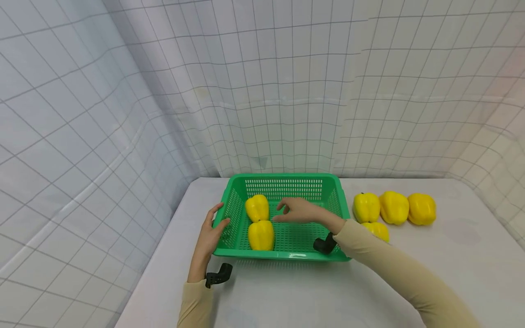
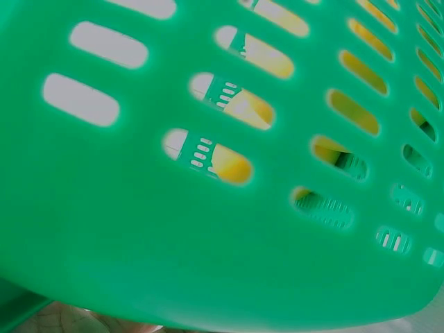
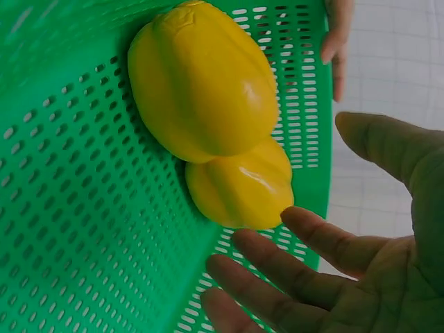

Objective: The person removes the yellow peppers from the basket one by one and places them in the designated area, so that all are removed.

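A green plastic basket (image 1: 301, 237) with slotted walls holds two yellow bell peppers, a rear pepper (image 1: 257, 207) and a front pepper (image 1: 261, 235), close together at its left side. My left hand (image 1: 210, 237) holds the basket's left rim, thumb over the edge and fingers along the outside. The slotted outer wall (image 2: 152, 236) fills the left wrist view. Over the basket's middle, my right hand (image 1: 301, 210) is just right of the peppers, with nothing in it. Its fingers spread apart in the right wrist view, fingertips (image 3: 295, 218) near the farther pepper (image 3: 239, 187).
On the white table (image 1: 455, 255), right of the basket, three yellow peppers (image 1: 394, 207) stand in a row. A further pepper (image 1: 378, 231) lies nearer, partly hidden by the right forearm. White gridded cloth (image 1: 279, 100) hangs behind and at both sides.
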A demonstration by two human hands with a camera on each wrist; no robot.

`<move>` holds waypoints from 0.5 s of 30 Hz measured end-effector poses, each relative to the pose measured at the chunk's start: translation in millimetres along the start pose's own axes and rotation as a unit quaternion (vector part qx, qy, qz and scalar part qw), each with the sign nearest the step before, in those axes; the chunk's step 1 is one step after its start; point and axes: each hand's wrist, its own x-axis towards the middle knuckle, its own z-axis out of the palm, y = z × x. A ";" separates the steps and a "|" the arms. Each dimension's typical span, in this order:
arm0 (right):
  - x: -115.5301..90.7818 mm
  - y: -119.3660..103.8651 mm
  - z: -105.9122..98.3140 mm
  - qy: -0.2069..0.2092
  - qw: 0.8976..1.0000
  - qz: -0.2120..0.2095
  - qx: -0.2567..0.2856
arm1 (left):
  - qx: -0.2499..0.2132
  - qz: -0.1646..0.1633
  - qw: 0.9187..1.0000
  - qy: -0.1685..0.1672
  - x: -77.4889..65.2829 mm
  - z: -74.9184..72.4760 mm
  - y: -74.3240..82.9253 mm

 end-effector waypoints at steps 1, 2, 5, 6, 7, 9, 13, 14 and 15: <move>4.3 -1.2 2.6 -0.012 1.000 0.007 -0.003 | -0.001 -0.002 1.000 0.000 -0.1 0.1 0.4; 8.7 -2.0 5.3 -0.024 1.000 0.014 -0.008 | 0.000 -0.001 1.000 0.001 -0.2 0.2 0.6; 20.5 -4.2 12.3 -0.051 0.998 0.034 -0.025 | -0.002 -0.001 1.000 0.000 -0.3 0.5 0.9; 24.3 -4.6 14.4 -0.058 0.997 0.041 -0.031 | -0.001 -0.001 1.000 0.000 -0.2 0.6 0.7; 27.1 -5.7 15.8 -0.065 0.996 0.046 -0.034 | -0.001 -0.002 1.000 -0.001 -0.1 0.7 0.7; 31.8 -8.3 18.0 -0.078 0.995 0.058 -0.031 | -0.003 -0.002 1.000 0.000 0.1 1.0 0.6; 38.2 -13.2 21.2 -0.106 0.991 0.084 -0.007 | -0.004 -0.001 1.000 0.002 0.7 1.4 0.8; 39.4 -13.6 22.2 -0.114 0.989 0.092 0.004 | -0.005 -0.001 1.000 0.002 0.8 1.6 0.9; 40.3 -13.9 23.3 -0.120 0.988 0.097 0.012 | -0.005 -0.002 1.000 0.002 0.9 1.7 1.1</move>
